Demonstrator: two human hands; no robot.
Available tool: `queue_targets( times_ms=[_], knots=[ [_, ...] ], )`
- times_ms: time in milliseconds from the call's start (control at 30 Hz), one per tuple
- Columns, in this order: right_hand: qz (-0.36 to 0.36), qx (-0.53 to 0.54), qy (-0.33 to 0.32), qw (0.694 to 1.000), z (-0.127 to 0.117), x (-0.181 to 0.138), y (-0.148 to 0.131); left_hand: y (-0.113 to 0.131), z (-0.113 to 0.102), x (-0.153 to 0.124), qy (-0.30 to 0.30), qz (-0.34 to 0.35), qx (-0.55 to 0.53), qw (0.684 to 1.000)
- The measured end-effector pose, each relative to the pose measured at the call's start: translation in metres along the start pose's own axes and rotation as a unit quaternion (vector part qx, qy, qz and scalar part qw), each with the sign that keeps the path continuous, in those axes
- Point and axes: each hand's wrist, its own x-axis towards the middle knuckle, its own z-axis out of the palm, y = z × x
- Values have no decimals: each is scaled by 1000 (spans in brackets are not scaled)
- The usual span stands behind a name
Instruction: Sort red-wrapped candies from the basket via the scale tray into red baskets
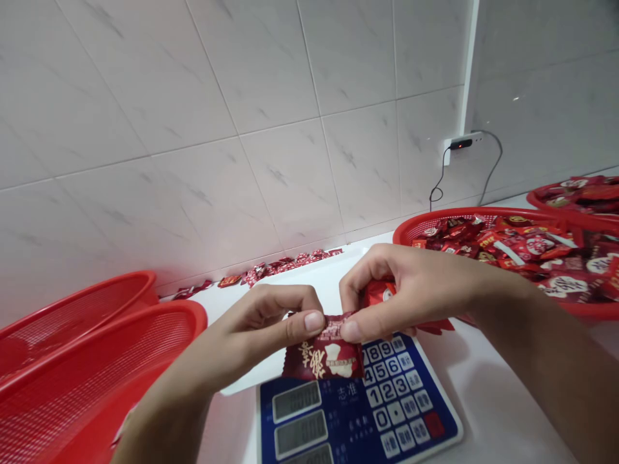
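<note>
Both hands pinch one dark red candy packet [324, 357] with gold lettering, held over a weighing scale. My left hand [261, 328] grips its upper edge between thumb and forefinger. Close beside it, my right hand [396, 296] presses its thumb on the packet's top right. Another bright red packet [378, 293] shows behind my right thumb, under the palm; whether the fingers hold it I cannot tell. Below the hands lies the scale's blue panel [345, 419], with number keys and grey displays. Its white pan [314, 283] extends behind the hands.
A red basket [406, 232] heaped with red packets stands on the right, with another filled basket [536, 196] behind. Two red baskets [193, 316] stand on the left. Loose packets [285, 264] line the wall. A cable [500, 158] hangs from a power strip.
</note>
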Motion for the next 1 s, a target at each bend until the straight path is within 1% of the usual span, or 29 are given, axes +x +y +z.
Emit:
queue_targets(
  times_ms=[300,567,633,667,700,767,800,833,867,933,967,1000],
  knots=[
    [-8,11,-27,1000,-2,2,1,3,0,2,-8,10,43,999],
    [-3,3,-12,1000,-2,-1,1,5,2,0,14,-10,45,999],
    [11,-4,0,1000,-3,0,3,1,0,3,37,-5,52,998],
    [19,-6,21,1000,-4,2,6,-2,-1,6,68,2,70,995],
    [26,-5,58,998,-6,5,9,-6,-3,10,112,11,100,989],
    [34,13,168,985,-10,13,20,-17,-9,18,210,22,188,959],
    [39,34,220,974,-12,18,26,-23,-12,22,240,15,234,942],
    [45,61,261,962,-14,23,32,-29,-16,25,249,-5,275,929],
    [51,90,288,952,-16,28,38,-35,-19,27,245,-33,309,918],
    [58,138,309,939,-16,37,47,-41,-22,29,240,-99,375,890],
    [56,152,309,937,-14,41,50,-41,-21,29,254,-123,413,865],
    [52,159,307,937,-11,43,52,-39,-19,28,277,-134,448,839]
  ],
)
